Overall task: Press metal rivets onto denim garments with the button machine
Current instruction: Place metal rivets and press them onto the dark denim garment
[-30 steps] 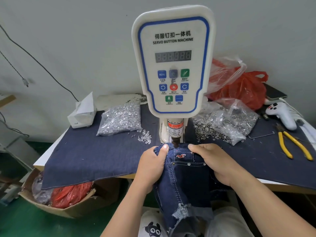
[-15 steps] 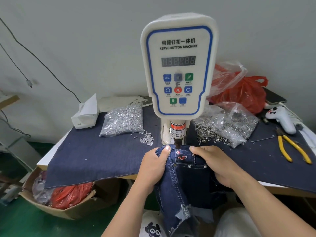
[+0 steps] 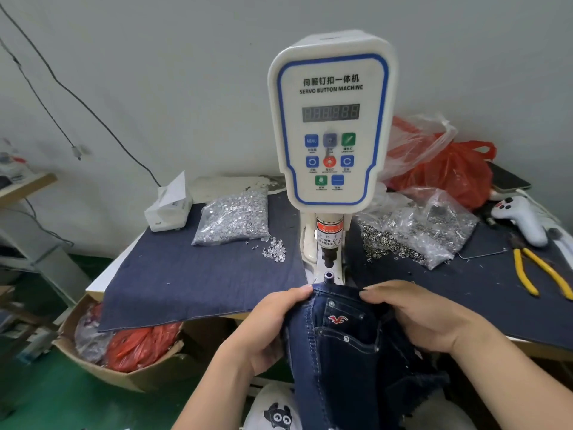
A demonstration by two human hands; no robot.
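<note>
A white servo button machine [image 3: 330,119] stands at the table's middle, its punch [image 3: 328,259] raised above the lower die [image 3: 329,277]. Dark blue denim jeans [image 3: 341,342] with a red bird logo hang over the table's front edge, just in front of the die. Several silver rivets show on the pocket. My left hand [image 3: 266,327] grips the waistband's left side. My right hand [image 3: 421,315] grips the right side, fingers curled over the fabric.
A clear bag of silver rivets [image 3: 234,217] and loose pieces [image 3: 274,251] lie left of the machine. Another rivet bag [image 3: 418,231] sits right. Yellow pliers [image 3: 539,274], a white controller [image 3: 517,217], red bags [image 3: 446,169], a tissue box [image 3: 169,204], and a floor carton [image 3: 124,352].
The jeans and both hands have drawn back toward me from under the punch, so the lower die is now uncovered. A silver rivet now shows at the pocket's upper left corner.
</note>
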